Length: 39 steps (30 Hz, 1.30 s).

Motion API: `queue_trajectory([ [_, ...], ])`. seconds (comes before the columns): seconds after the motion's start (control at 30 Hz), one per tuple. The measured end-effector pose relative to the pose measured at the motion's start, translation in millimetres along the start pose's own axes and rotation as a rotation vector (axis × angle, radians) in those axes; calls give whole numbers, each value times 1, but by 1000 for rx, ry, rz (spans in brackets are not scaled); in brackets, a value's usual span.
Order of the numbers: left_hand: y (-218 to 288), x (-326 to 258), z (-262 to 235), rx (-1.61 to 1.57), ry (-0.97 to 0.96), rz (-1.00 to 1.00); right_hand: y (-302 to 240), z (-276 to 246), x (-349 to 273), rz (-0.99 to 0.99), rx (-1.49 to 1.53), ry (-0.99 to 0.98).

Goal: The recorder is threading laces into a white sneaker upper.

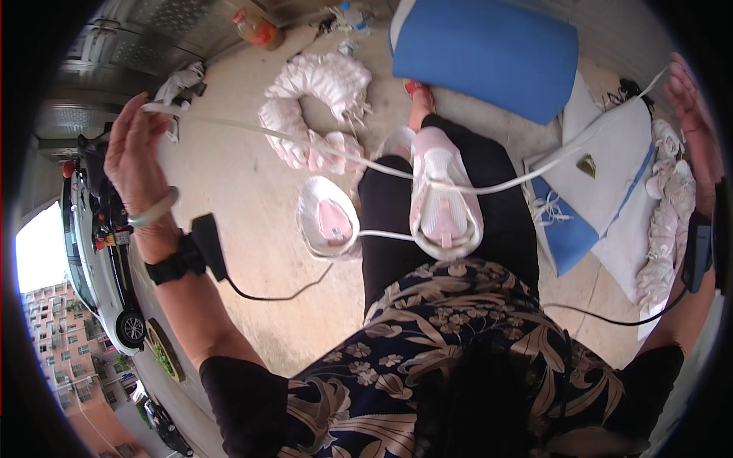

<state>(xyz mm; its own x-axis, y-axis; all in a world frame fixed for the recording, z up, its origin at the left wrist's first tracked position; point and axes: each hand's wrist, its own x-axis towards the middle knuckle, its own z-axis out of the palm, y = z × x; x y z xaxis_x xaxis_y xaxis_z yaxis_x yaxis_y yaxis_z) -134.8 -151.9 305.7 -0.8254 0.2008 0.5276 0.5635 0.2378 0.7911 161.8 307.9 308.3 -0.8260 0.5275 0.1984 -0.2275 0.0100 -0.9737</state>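
A pink and white sneaker (447, 200) lies on my lap, its heel toward me. A long white shoelace (527, 181) passes across it and stretches out to both sides. At the far left, my left hand (137, 156) is raised with its fingers closed on one end of the lace. My right hand (693, 114) is up at the far right edge, its fingers at the other end of the lace and partly cut off by the rim. Left of my thigh a second sneaker (328, 219) sits, with a white lace running between it and the lap sneaker.
A curved row of pink-white shoes (317, 84) lies on the floor ahead, another row (668, 221) at the right. Blue padding (485, 53) stands ahead; white and blue sheets (603, 183) lie right. Bottles (258, 30) stand at the back. A car (99, 252) is outside, left.
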Motion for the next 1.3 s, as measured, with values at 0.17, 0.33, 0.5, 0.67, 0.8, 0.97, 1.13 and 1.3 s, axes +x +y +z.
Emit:
queue_trajectory([
  [0.17,56,-30,101,-258,-238,104,30,41,11,-78,-172,-279],
  [0.33,76,-53,171,-251,-413,161,29,99,22,-99,-223,-312],
  [0.5,84,-73,214,-343,-597,113,42,114,25,33,-158,-345],
  [0.67,79,-82,228,-209,-699,165,55,114,21,66,-78,-390],
  [0.8,67,-89,241,-249,-615,284,60,116,15,80,-107,-374],
  [0.97,72,-95,236,-210,-702,124,67,113,14,-170,-338,-274],
  [1.13,41,-102,220,-347,-575,38,4,38,45,-506,-312,27],
  [1.3,-8,-119,219,-159,-684,-193,15,25,40,-372,-358,-53],
])
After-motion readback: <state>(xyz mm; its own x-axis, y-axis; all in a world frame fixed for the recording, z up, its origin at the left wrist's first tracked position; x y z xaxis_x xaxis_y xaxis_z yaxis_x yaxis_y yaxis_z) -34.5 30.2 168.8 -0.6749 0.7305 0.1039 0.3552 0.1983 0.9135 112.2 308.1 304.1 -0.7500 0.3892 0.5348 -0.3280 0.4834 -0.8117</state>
